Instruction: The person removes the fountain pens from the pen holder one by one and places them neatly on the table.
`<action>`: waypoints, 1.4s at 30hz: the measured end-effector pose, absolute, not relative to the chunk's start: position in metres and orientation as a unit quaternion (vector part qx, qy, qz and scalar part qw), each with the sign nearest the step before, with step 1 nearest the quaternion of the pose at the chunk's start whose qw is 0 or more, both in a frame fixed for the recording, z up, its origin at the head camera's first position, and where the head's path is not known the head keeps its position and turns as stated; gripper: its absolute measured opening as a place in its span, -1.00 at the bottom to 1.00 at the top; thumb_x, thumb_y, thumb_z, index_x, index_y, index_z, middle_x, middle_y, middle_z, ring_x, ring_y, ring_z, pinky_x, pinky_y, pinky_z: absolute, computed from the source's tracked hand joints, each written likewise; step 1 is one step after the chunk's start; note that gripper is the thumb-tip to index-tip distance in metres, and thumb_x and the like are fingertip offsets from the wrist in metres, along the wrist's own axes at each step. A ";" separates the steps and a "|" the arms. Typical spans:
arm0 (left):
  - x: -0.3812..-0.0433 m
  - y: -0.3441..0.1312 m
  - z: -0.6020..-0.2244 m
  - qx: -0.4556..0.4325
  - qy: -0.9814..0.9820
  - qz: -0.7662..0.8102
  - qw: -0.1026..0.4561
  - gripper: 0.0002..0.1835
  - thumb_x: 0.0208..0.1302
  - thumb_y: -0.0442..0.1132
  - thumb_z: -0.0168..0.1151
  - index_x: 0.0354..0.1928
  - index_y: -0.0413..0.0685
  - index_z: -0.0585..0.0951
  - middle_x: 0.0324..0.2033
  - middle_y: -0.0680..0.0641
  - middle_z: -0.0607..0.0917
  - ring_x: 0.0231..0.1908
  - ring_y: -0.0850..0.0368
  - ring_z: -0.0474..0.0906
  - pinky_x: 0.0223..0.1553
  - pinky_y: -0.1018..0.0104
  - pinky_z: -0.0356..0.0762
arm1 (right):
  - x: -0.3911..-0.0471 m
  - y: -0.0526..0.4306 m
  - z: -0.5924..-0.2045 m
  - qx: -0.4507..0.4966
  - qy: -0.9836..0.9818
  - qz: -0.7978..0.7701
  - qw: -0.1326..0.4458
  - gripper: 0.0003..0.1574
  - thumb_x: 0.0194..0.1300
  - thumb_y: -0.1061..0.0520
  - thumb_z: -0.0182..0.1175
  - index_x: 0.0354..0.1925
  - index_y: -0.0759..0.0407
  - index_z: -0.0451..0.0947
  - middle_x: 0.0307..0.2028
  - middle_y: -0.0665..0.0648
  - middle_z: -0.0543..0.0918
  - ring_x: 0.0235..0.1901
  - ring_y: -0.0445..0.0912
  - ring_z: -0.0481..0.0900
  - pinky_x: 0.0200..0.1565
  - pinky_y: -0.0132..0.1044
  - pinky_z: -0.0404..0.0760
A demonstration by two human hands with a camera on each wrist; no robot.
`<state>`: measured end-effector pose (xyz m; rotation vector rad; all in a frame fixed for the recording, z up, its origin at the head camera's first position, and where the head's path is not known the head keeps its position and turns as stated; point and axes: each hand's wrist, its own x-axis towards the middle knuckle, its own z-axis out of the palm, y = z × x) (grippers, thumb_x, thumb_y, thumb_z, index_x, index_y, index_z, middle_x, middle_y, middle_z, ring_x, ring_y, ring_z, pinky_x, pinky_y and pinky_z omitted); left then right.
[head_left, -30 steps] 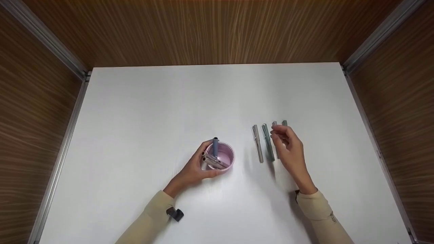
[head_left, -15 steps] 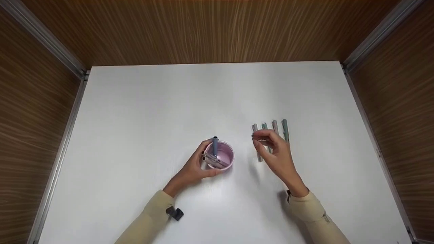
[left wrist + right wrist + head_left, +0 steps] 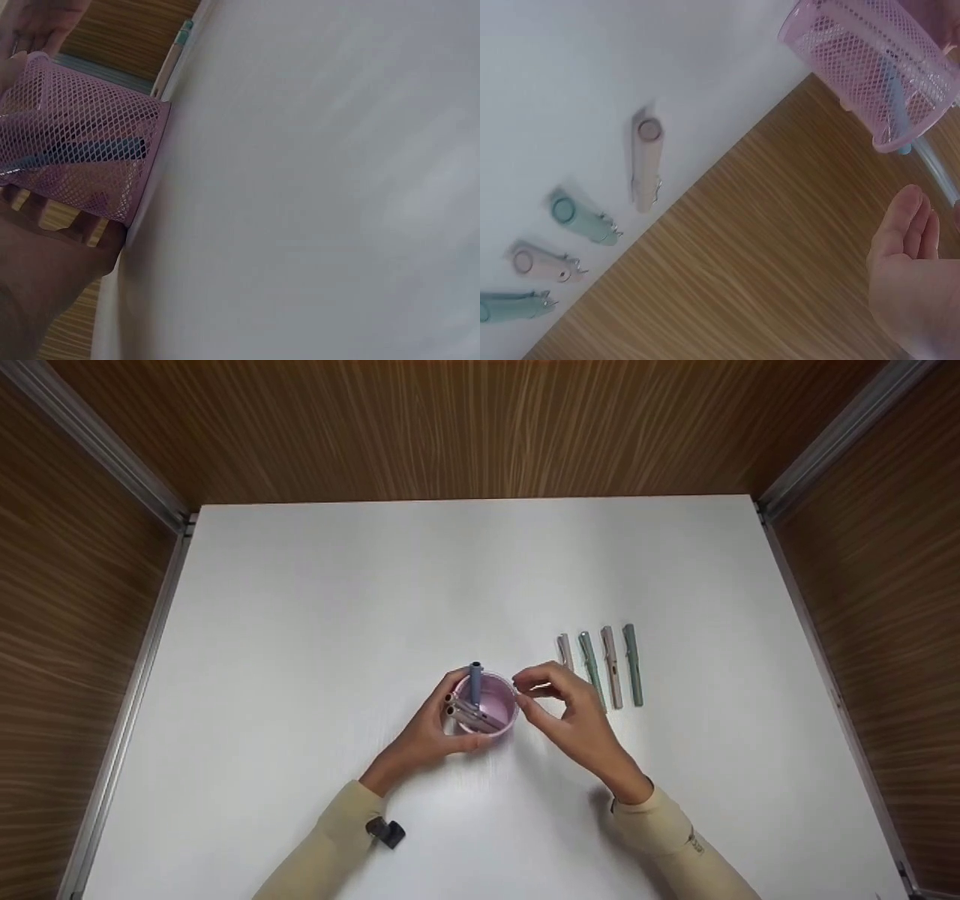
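Note:
A pink mesh pen cup (image 3: 496, 701) stands on the table, a blue pen (image 3: 476, 684) and two pale pinkish pens (image 3: 474, 715) leaning in it. My left hand (image 3: 427, 735) grips the cup round its left side, thumb at the front; the left wrist view shows its fingers (image 3: 45, 217) under the mesh. My right hand (image 3: 566, 716) hovers at the cup's right rim, thumb and fingers apart, with nothing visible between them. In the right wrist view, its fingers (image 3: 907, 225) are extended beside the cup's opening.
Right of the cup, pens lie in a row on the white table (image 3: 337, 585): a pale pink pen (image 3: 564, 649), a green pen (image 3: 590, 656), a pinkish pen (image 3: 612, 667) and a darker green pen (image 3: 634, 664). Wood-grain panels (image 3: 480, 431) enclose the table.
My right hand has moved left from over the row of pens to the cup's rim, uncovering the pens on the right. The left hand and cup stay put.

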<state>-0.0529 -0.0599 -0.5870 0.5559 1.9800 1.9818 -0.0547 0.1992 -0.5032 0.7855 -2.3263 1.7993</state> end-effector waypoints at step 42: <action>-0.052 -0.060 -0.587 0.207 0.688 0.681 0.144 0.02 0.24 -0.34 0.58 0.69 0.04 0.24 0.59 0.00 0.37 0.60 0.05 0.21 0.60 -0.05 0.04 | -0.048 0.151 -0.517 0.329 -0.802 0.497 0.034 -0.68 0.45 0.31 0.44 0.12 0.21 0.65 0.02 0.05 0.68 0.05 -0.13 0.67 0.08 -0.10 0.75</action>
